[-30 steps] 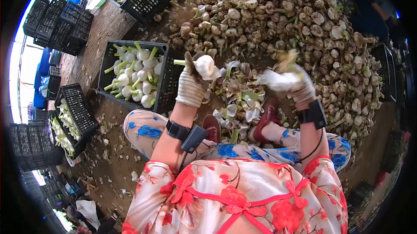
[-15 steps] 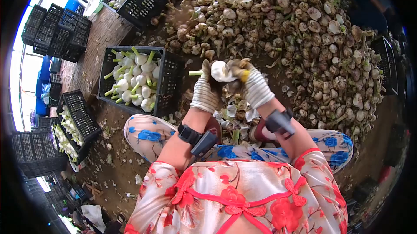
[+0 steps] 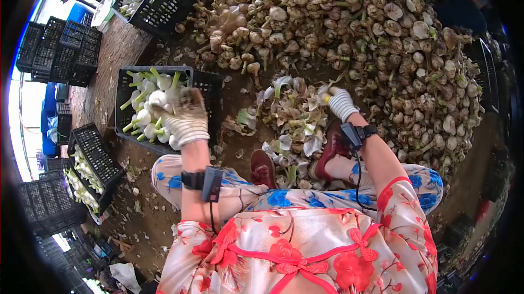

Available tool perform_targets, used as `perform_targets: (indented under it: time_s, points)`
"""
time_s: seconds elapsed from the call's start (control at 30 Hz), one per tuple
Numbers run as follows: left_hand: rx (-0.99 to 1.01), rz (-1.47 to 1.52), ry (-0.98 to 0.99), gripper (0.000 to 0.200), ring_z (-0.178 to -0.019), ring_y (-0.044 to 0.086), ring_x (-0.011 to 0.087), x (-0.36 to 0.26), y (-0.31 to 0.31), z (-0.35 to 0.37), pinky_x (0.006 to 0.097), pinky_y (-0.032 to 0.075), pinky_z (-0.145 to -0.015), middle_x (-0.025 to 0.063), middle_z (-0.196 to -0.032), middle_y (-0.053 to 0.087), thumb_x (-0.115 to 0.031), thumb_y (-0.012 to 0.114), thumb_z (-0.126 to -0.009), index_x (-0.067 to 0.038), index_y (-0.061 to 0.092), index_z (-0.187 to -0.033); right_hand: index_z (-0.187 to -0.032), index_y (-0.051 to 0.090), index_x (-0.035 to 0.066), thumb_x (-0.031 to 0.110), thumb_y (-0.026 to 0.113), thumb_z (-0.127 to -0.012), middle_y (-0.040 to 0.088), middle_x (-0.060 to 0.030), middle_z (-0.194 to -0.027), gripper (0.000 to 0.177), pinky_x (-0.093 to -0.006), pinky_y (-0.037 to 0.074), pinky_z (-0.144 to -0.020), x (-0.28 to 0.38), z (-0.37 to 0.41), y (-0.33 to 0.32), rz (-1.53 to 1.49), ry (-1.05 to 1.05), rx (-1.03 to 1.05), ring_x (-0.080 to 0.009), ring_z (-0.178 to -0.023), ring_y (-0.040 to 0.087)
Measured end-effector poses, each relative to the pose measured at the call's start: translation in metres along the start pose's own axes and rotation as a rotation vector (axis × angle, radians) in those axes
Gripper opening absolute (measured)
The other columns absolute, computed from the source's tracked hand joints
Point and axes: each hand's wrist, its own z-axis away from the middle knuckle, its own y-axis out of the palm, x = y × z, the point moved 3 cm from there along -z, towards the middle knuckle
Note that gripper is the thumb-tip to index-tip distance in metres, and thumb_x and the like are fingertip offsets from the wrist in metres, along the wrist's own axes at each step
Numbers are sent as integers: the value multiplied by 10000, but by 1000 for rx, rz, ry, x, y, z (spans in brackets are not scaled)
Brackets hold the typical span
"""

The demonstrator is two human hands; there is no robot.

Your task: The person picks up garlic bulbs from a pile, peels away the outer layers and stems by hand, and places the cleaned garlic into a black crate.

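My left hand (image 3: 185, 117), in a soiled striped work glove, reaches over the black crate (image 3: 188, 78) of cleaned garlic. Its blurred fingers are apart, with a white garlic bulb (image 3: 158, 99) right at the fingertips, among other bulbs with trimmed green stems. My right hand (image 3: 341, 104), gloved alike, is closed at the right side of a heap of peeled garlic skins (image 3: 297, 108). A small yellow piece (image 3: 326, 98) shows at its fingers; I cannot make out what the hand holds.
A large pile of unpeeled garlic (image 3: 376, 37) spreads ahead and to the right. Another crate of white garlic (image 3: 164, 7) stands at the upper left, and a further crate (image 3: 98, 155) lies tilted on the left. Stacked empty crates (image 3: 65, 51) stand beyond. My shoes (image 3: 263, 168) flank the skins.
My left hand has moved left from in front of me to the crate, away from my right hand, with which it held a garlic bulb. My right hand has moved slightly right.
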Motion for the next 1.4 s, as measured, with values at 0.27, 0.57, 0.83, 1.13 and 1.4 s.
perform_targets:
  time_s: [0.27, 0.57, 0.83, 1.13, 1.4]
  points:
    - [71, -484, -402, 269, -631, 586, 164, 99, -35, 12, 305, 507, -525, 52, -757, 596, -33, 588, -789, -104, 546, -1046, -1143, 476, -21, 314, 574, -782, 563, -225, -1046, 502, -398, 439, -778, -56, -101, -68, 220, 347, -456, -356, -969, 533]
    - [121, -566, -536, 412, -713, 592, 196, 118, -52, 6, 343, 499, -608, 96, -903, 602, -53, 566, -781, -72, 476, -1183, -1020, 570, -36, 205, 590, -799, 629, -170, -892, 328, -323, 463, -663, 10, -92, -77, 491, 452, -367, -221, -740, 592]
    - [739, -902, -307, 755, -975, 533, 185, 136, -6, 45, 313, 475, -820, 104, -1180, 473, 3, 685, -688, -100, 291, -1324, -1100, 530, 9, 148, 663, -773, 599, -42, -989, 380, -263, 471, -780, 142, 11, -22, -703, -371, 196, -140, -871, 573]
    - [812, -926, 65, 579, -941, 539, 163, 113, -6, 83, 312, 504, -802, 79, -1068, 495, 48, 703, -661, -53, 395, -1141, -973, 593, 18, 316, 617, -821, 589, -1, -847, 335, -223, 445, -643, 148, 58, 23, -927, -173, 104, -59, -744, 509]
    - [686, -689, -310, 482, -877, 571, 186, 109, -22, 91, 309, 525, -724, 89, -1015, 533, -11, 668, -704, -60, 422, -1116, -1045, 563, 35, 165, 574, -855, 583, 5, -931, 231, -214, 458, -720, 150, 91, 17, -1074, -189, 263, -63, -810, 531]
